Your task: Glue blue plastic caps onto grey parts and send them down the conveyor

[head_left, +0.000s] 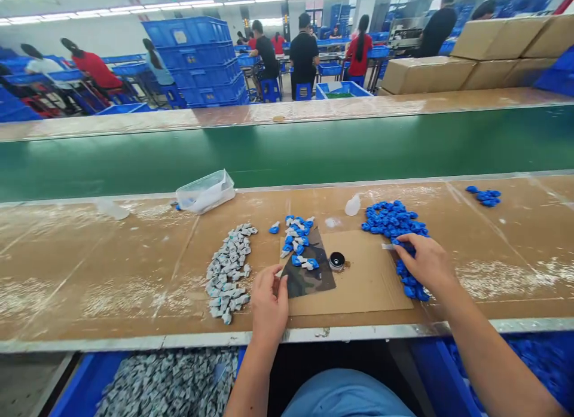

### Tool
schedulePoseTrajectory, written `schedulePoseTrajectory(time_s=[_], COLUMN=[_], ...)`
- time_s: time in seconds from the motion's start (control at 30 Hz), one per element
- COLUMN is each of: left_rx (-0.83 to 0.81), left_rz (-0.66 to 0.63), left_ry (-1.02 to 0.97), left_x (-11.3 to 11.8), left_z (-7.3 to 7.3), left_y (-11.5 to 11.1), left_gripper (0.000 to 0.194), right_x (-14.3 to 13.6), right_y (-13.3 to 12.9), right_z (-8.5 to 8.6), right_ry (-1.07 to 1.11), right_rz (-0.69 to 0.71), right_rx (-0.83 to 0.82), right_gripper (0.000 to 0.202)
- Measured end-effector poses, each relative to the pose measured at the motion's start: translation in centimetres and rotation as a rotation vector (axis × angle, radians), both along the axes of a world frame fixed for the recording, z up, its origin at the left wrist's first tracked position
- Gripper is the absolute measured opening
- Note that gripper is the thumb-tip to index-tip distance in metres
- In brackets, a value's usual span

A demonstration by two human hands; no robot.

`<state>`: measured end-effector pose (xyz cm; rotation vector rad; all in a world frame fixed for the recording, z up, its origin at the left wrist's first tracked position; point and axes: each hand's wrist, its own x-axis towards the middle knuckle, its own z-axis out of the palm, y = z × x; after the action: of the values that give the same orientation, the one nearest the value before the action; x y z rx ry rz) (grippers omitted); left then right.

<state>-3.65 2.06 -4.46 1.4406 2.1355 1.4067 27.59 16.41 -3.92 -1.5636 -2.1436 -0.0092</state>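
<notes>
My right hand (426, 262) is at the left side of a pile of blue plastic pieces (390, 218), thumb and fingers pinched on a small pale strip (387, 246) that juts left. My left hand (270, 300) rests by the lower left edge of a dark camouflage-patterned sheet (309, 279), its thumb and forefinger slightly apart with nothing visible between them. To its left lies a heap of grey pieces (228, 270). Joined blue-and-grey pieces (296, 233) sit on and behind the sheet. A small round black-topped pot (336, 261) stands on the cardboard (368, 291) between my hands.
A clear plastic tray (206, 192) leans near the green conveyor belt (287, 148). A whitish translucent piece (352, 205) lies behind the pot. Bins of grey pieces (174, 384) and blue pieces (533, 363) sit below the table edge. Several people work beyond stacked blue crates (192, 61) and cartons (426, 75).
</notes>
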Motion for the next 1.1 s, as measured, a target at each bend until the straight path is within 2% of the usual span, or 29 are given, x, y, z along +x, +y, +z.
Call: schedulePoseTrajectory(time_s=[0.1,0.17,0.33,0.43,0.53,0.6,0.7,0.8,0.87,0.93,1.1], left_rx=[-0.019,-0.063,-0.162,-0.125,-0.064,-0.041,-0.061,-0.117,-0.145,-0.163,-0.112], left_rz=[0.174,0.227,0.132,0.134,0.130,0.033,-0.255,-0.473,-0.528,-0.563,-0.622], left_ry=[0.214,0.306,0.381,0.353,0.234,0.051,-0.297,-0.490,-0.526,-0.518,-0.327], left_x=[-2.8,-4.4,-6.1,-6.0,-5.0,-3.7,-1.3,0.7,1.4,1.7,0.9], left_z=[0.7,0.7,-0.4,-0.6,0.0,0.6,1.2,0.9,0.5,0.0,-0.4], left_y=[-0.5,-0.4,0.6,0.7,0.4,0.2,0.1,0.7,1.4,2.4,5.6], left_gripper=[0.018,0.019,0.014,0.015,0.018,0.021,0.025,0.025,0.023,0.021,0.017], right_x=[-0.6,-1.3,-3.2,-3.9,-4.4,-4.8,-5.5,-6.4,-7.3,-8.3,-9.7], right_y=[-0.7,-1.2,-2.1,-2.5,-2.8,-2.9,-3.3,-4.4,-5.6,-6.5,-6.7], right_z=[0.9,1.4,1.8,1.6,1.4,1.3,1.4,1.8,2.1,2.1,1.2], right_ry=[0.221,0.355,0.521,0.590,0.646,0.673,0.711,0.662,0.559,0.446,0.348], right_rz=[0.026,0.092,0.265,0.304,0.327,0.334,0.350,0.522,0.695,0.803,0.790], right_rx=[-0.081,-0.114,-0.216,-0.311,-0.429,-0.481,-0.493,-0.548,-0.613,-0.665,-0.718], right_gripper=[0.020,0.024,0.031,0.037,0.042,0.042,0.040,0.030,0.023,0.018,0.014])
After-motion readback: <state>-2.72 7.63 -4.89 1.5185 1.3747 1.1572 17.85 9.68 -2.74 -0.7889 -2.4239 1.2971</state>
